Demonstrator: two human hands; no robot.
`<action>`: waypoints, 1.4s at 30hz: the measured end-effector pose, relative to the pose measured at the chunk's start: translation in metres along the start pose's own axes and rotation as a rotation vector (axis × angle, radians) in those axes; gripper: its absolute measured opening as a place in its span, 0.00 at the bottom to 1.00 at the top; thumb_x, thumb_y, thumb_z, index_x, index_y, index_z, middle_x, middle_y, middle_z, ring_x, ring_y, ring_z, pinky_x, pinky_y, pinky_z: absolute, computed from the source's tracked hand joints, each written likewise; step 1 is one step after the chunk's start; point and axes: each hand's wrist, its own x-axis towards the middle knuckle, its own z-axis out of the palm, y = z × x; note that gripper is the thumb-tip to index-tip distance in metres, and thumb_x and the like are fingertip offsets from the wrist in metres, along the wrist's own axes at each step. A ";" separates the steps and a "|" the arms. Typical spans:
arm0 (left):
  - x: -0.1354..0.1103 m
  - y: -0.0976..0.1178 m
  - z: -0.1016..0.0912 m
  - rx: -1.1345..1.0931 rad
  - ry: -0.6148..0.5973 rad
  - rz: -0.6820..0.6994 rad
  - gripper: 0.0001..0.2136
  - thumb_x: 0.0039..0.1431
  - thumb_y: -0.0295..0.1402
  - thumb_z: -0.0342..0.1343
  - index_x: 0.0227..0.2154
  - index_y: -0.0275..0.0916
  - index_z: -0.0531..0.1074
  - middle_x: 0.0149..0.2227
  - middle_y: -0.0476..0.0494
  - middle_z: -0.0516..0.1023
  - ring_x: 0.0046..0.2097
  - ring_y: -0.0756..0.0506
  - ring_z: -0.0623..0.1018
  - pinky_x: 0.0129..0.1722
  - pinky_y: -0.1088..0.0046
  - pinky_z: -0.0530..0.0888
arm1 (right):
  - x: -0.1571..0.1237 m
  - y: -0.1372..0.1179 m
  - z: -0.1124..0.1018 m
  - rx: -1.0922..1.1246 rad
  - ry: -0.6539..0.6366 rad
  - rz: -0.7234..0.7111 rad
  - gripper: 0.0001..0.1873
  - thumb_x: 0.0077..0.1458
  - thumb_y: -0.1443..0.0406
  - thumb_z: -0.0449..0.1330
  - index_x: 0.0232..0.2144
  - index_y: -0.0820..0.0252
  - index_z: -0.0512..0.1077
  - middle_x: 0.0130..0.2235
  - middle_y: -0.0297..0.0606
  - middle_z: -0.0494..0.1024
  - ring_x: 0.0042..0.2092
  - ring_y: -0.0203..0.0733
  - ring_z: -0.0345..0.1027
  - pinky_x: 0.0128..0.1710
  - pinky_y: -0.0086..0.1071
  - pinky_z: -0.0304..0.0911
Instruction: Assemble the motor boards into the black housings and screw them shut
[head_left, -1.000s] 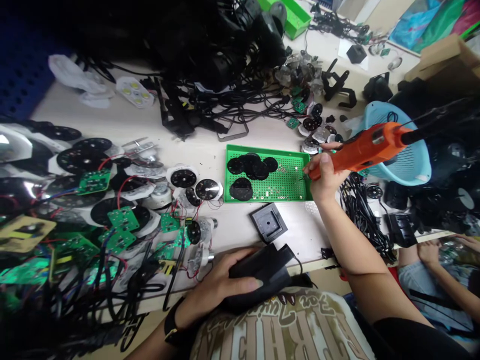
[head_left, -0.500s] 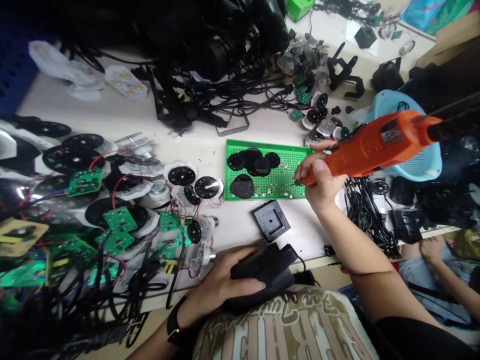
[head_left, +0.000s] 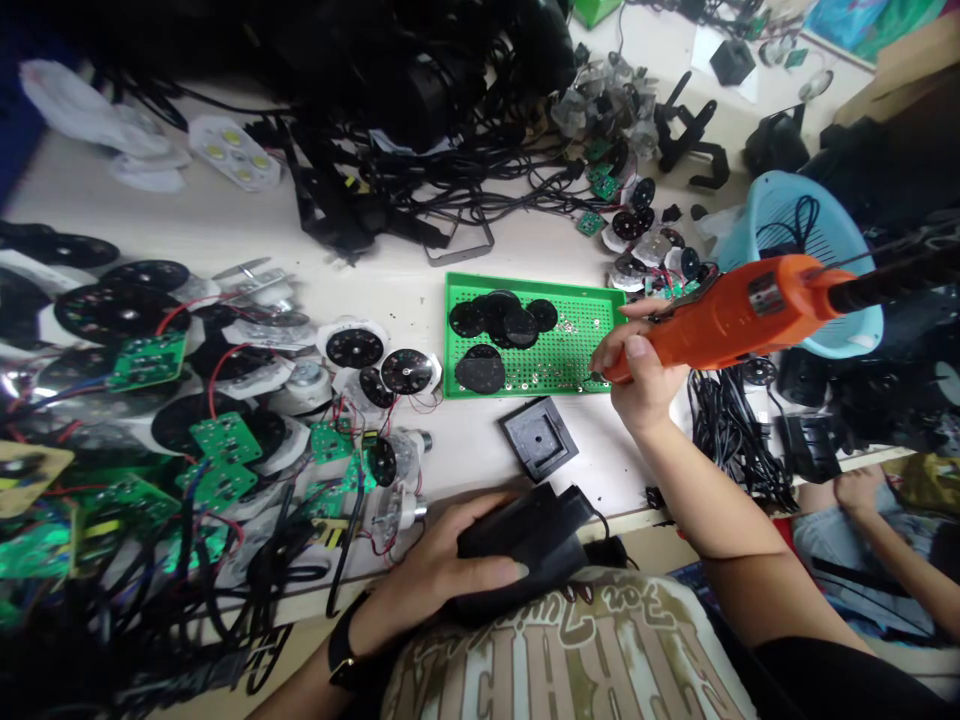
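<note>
Green tray [head_left: 525, 360] has orange driver [head_left: 739, 315] at its right end, right hand [head_left: 641, 385] fingers clamped round it; black housing [head_left: 525, 540] on its near side, left hand [head_left: 442, 568] fingers clamped on it; square base [head_left: 538, 440] between tray and housing; black discs [head_left: 480, 370] inside tray.

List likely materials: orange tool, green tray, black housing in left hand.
Orange tool: probably molded plastic, satin; smooth, rounded shell.
Green tray: likely plastic, low-gloss; even color, regular perforations.
Black housing: matte plastic or painted metal; dark, even surface doesn't settle it.
</note>
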 end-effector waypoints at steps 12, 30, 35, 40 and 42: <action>0.001 0.000 -0.001 0.052 0.009 -0.012 0.35 0.45 0.49 0.71 0.57 0.42 0.76 0.58 0.43 0.80 0.60 0.32 0.76 0.62 0.56 0.71 | -0.008 0.005 0.004 0.044 -0.012 -0.013 0.21 0.58 0.49 0.68 0.43 0.53 0.67 0.21 0.25 0.67 0.19 0.39 0.63 0.19 0.32 0.58; 0.000 0.000 0.009 0.343 -0.043 0.268 0.36 0.48 0.48 0.74 0.60 0.45 0.74 0.69 0.40 0.67 0.70 0.32 0.65 0.73 0.49 0.57 | -0.016 -0.090 0.025 0.365 0.026 0.134 0.11 0.56 0.54 0.62 0.36 0.54 0.74 0.18 0.24 0.61 0.15 0.35 0.53 0.14 0.27 0.54; -0.012 0.001 0.024 0.593 -0.027 0.399 0.40 0.49 0.51 0.73 0.63 0.38 0.71 0.73 0.33 0.58 0.73 0.32 0.59 0.73 0.49 0.57 | -0.040 -0.101 0.031 0.452 -0.065 0.255 0.12 0.56 0.55 0.64 0.36 0.55 0.73 0.18 0.24 0.62 0.16 0.34 0.53 0.14 0.27 0.54; -0.022 -0.006 0.038 0.776 -0.026 0.482 0.44 0.51 0.53 0.71 0.67 0.34 0.66 0.74 0.29 0.53 0.73 0.31 0.60 0.73 0.48 0.59 | -0.063 -0.105 0.029 0.476 -0.087 0.286 0.15 0.55 0.51 0.65 0.37 0.54 0.71 0.18 0.23 0.60 0.16 0.34 0.52 0.14 0.27 0.55; -0.025 -0.010 0.043 0.817 -0.036 0.490 0.45 0.52 0.54 0.70 0.67 0.35 0.65 0.74 0.31 0.54 0.73 0.31 0.60 0.73 0.47 0.59 | -0.072 -0.106 0.025 0.465 -0.105 0.298 0.17 0.56 0.49 0.66 0.38 0.53 0.71 0.18 0.22 0.60 0.16 0.34 0.53 0.15 0.28 0.58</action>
